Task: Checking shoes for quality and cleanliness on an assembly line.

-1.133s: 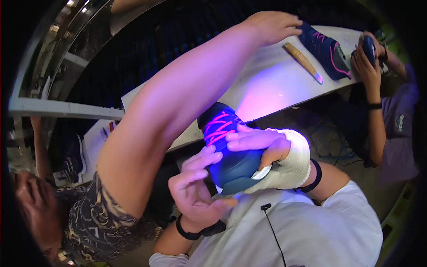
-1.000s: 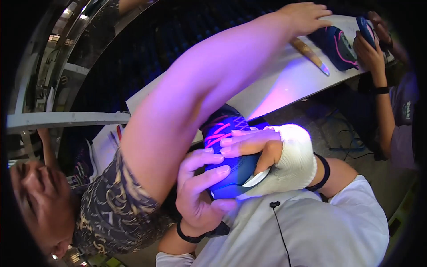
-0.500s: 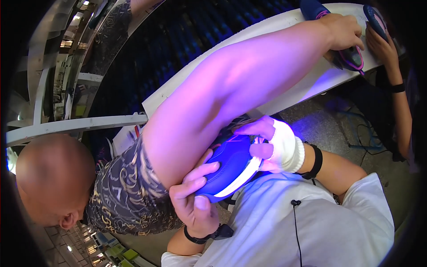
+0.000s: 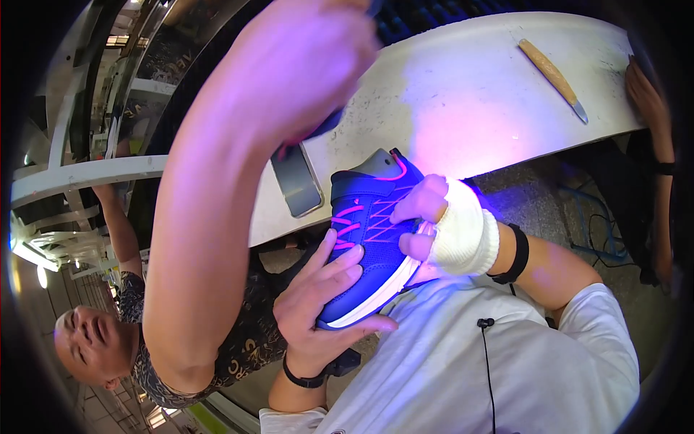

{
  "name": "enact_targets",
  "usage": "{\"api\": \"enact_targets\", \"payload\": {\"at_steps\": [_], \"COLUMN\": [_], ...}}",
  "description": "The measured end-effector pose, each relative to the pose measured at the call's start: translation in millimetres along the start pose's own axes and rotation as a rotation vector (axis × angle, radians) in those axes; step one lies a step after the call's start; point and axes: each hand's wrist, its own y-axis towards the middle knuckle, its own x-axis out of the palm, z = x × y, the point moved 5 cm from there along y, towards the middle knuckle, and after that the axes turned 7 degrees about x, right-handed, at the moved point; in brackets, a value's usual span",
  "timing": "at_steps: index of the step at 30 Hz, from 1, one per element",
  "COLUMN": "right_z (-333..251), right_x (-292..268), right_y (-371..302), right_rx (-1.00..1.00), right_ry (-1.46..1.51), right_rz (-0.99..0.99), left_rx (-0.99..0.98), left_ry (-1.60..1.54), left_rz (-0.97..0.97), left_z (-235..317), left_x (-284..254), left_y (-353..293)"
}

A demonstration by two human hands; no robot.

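A dark blue sneaker (image 4: 372, 239) with pink laces and a white sole is held between my two hands, in front of my shirt. Its toe points down toward me, and a grey form fills its collar. My left hand (image 4: 311, 293) grips the toe end, its fingers over the upper and its thumb by the sole. My right hand (image 4: 426, 217), in a white fabric cuff (image 4: 470, 235), is closed around the side, fingers lying on the upper. The sole's underside is hidden.
A co-worker's blurred arm (image 4: 210, 195) crosses the left side, near a partly hidden shoe (image 4: 325, 124). On the white table (image 4: 470, 72) lie a phone (image 4: 296, 179) and a wooden-handled knife (image 4: 553, 76). Another person's hand (image 4: 645, 94) is at the far right.
The co-worker's arm has swung left from the far right of the table, uncovering phone and knife. The shoes there have left that spot. My sneaker has turned, showing its laces.
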Motion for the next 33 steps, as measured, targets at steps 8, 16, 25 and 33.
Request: {"api": "enact_targets", "payload": {"at_steps": [8, 16, 25, 33], "right_z": [36, 43, 46, 28], "right_x": [25, 44, 65, -1], "right_y": [-3, -18, -28, -15], "right_rx": [0.132, 0.172, 0.120, 0.397], "right_ry": [-0.029, -0.105, -0.218, -0.005], "right_rz": [-0.077, -0.033, 0.032, 0.247], "left_rx": [-0.149, -0.643, -0.638, -0.144], "left_ry": [-0.256, 0.029, 0.473, -0.111], "left_rz": [0.077, -0.389, -0.349, -0.209], "left_z": [-47, -59, -68, -16], "left_x": [-25, -27, 2, -32], "left_y": [-23, -4, 12, 50]}}
